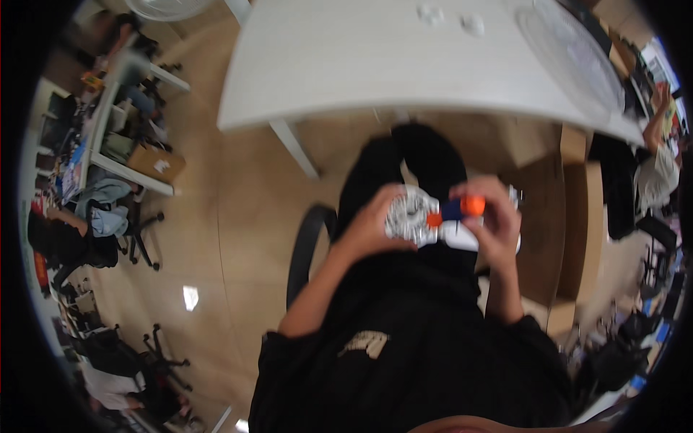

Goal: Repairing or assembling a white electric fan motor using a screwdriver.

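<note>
Over my lap, my left hand (377,225) is wrapped round the edge of a round white part (410,216) with silvery, open detail on its face. My right hand (494,220) grips a short orange and dark blue tool (452,211), which looks like a screwdriver handle. The tool's smaller orange end meets the right side of the round part; whether it is inserted cannot be made out. Below the tool, a smooth white piece (462,237) shows near my right fingers. Blur hides how it joins the round part.
A white table (346,65) stands ahead, bearing a clear round fan grille (570,54) and two small pale pieces (451,20). An open cardboard box (581,231) sits to my right. A black chair armrest (307,238) is at my left. Other people work at desks on both sides.
</note>
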The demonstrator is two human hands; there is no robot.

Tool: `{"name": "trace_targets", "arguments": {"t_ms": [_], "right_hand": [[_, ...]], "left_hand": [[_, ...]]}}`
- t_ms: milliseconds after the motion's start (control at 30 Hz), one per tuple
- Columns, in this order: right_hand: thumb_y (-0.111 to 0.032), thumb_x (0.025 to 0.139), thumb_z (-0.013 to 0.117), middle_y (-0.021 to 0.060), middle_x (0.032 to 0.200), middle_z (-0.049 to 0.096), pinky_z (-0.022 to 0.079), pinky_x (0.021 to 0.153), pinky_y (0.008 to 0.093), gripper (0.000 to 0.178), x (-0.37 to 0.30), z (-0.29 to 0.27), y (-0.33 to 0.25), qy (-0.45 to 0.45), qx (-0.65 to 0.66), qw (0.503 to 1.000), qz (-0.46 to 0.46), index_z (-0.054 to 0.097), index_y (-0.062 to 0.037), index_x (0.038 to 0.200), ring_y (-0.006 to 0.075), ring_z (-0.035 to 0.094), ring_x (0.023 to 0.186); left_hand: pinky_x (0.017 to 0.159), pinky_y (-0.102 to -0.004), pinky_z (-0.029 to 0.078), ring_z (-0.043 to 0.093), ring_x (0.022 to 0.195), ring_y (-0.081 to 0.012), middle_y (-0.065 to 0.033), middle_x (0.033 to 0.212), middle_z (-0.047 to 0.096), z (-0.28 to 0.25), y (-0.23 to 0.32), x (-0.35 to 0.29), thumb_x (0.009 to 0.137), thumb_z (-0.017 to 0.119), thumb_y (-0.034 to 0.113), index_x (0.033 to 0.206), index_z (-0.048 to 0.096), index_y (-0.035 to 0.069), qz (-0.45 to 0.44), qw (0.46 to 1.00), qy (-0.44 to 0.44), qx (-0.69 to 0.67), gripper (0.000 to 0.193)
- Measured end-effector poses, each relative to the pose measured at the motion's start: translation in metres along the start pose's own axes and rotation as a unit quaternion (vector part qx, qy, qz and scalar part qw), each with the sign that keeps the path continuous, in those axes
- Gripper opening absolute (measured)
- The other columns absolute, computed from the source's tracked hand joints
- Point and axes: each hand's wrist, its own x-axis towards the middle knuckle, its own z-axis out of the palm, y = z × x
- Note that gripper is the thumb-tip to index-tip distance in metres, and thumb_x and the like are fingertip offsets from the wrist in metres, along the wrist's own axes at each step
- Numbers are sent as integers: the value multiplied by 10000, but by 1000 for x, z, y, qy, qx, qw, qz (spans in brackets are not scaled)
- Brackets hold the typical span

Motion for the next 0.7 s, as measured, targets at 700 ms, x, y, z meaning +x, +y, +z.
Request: {"name": "trace_targets", "arguments": {"t_ms": [700], "right_hand": [[4, 870, 786, 172, 1216, 638, 548, 983, 375, 399, -3, 14, -1, 0, -13, 1000, 26, 644, 24, 1242, 277, 674, 1127]], "left_hand": [[1107, -443, 487, 558, 1349, -372, -157, 1503, 499, -5, 22, -1, 516, 1032, 321, 1426, 502, 75, -39, 999, -14, 6, 1081]]}}
